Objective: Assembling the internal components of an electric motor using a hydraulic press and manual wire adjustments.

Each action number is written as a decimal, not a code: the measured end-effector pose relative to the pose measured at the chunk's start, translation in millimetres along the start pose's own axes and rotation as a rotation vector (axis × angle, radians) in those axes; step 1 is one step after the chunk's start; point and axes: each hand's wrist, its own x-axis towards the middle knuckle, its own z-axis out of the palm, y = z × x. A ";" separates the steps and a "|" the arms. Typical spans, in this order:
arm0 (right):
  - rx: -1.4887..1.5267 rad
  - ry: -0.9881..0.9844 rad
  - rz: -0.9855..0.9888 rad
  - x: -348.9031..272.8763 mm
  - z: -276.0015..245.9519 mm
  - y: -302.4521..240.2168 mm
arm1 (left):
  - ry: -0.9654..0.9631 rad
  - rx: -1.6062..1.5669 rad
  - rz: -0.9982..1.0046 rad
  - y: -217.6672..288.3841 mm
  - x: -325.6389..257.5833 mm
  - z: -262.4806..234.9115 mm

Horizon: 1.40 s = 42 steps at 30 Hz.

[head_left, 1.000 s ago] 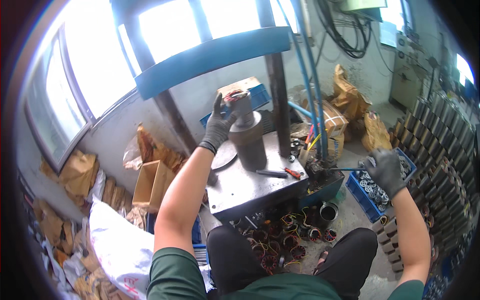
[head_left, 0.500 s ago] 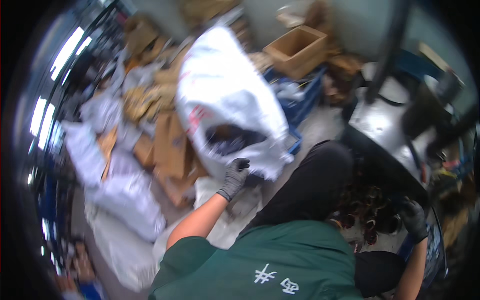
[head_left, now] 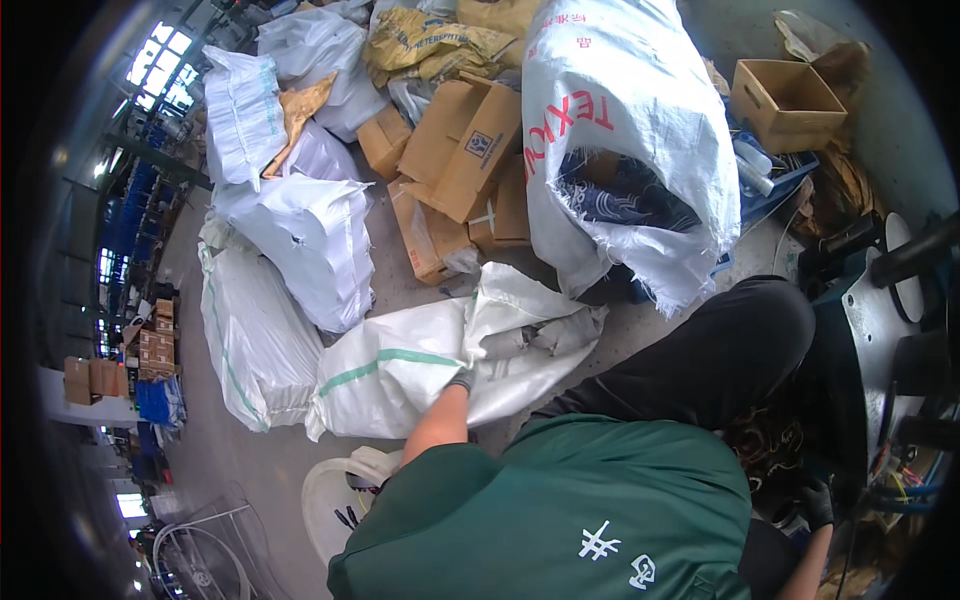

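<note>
Grey-gloved left hand (head_left: pixel 461 380) at white sack (head_left: pixel 425 335), forearm (head_left: pixel 438 425) outstretched

Right of the red-printed white sack (head_left: pixel 675 95), an open tan box (head_left: pixel 785 128) sat near a blue crate (head_left: pixel 780 197); left of that sack lay cardboard cartons (head_left: pixel 460 150) and a crumpled yellow bag (head_left: pixel 425 48).

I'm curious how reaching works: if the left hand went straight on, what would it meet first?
Most likely the green-striped white sack: the left hand looks right up against its fabric, with the fingers mostly hidden, so depth is unclear.
</note>
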 end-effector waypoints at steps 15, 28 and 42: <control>0.093 0.176 0.267 -71.3 -1.2 -4.2 | 0.514 -0.187 0.428 152.2 -9.3 -35.6; -0.108 0.088 0.085 -85.4 29.5 -33.0 | 0.029 0.199 0.341 235.3 -64.8 -117.7; 0.036 0.275 0.123 -104.4 11.9 -18.0 | -0.159 0.441 1.259 396.4 -181.4 -178.4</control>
